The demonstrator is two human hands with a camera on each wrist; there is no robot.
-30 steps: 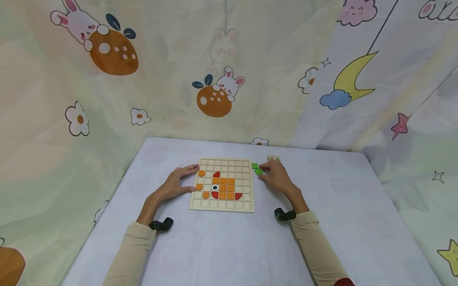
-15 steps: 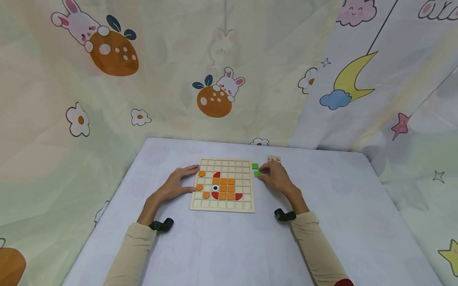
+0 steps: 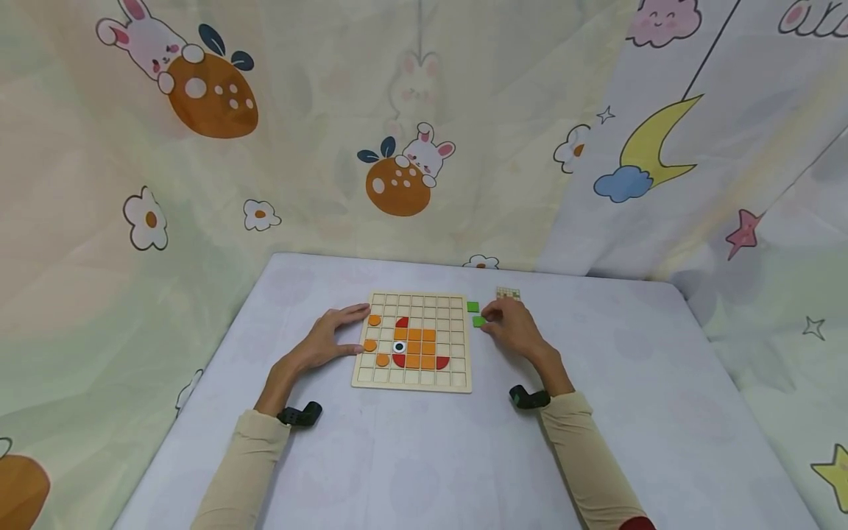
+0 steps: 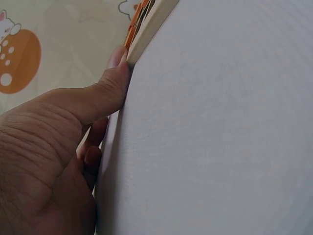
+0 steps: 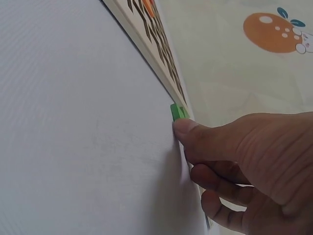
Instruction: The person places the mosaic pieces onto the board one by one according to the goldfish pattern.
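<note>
A square wooden grid board [image 3: 417, 309] lies on the table, bearing an orange block of square tiles [image 3: 419, 348], red quarter-round pieces [image 3: 442, 363] and a white eye piece [image 3: 400, 347]. Loose orange discs [image 3: 383, 360] sit toward its left side. My left hand [image 3: 322, 340] spreads thumb and fingers against the board's left edge; in the left wrist view the thumb [image 4: 110, 88] touches that rim. To the right of the board, my right hand [image 3: 513, 325] pinches a green square tile [image 3: 479, 322] between thumb and finger. Another green tile [image 3: 472, 307] lies just behind it.
A small pattern card [image 3: 508, 293] lies behind my right hand, partly covered by it. The white table [image 3: 424, 464] reaches back to a printed curtain [image 3: 318, 147]. Both wrists carry black cameras [image 3: 528, 397].
The nearer green tile, tilted a second ago, has been turned by my right hand and now sits squarely in front of the other one. My left hand has stayed at the board's edge.
</note>
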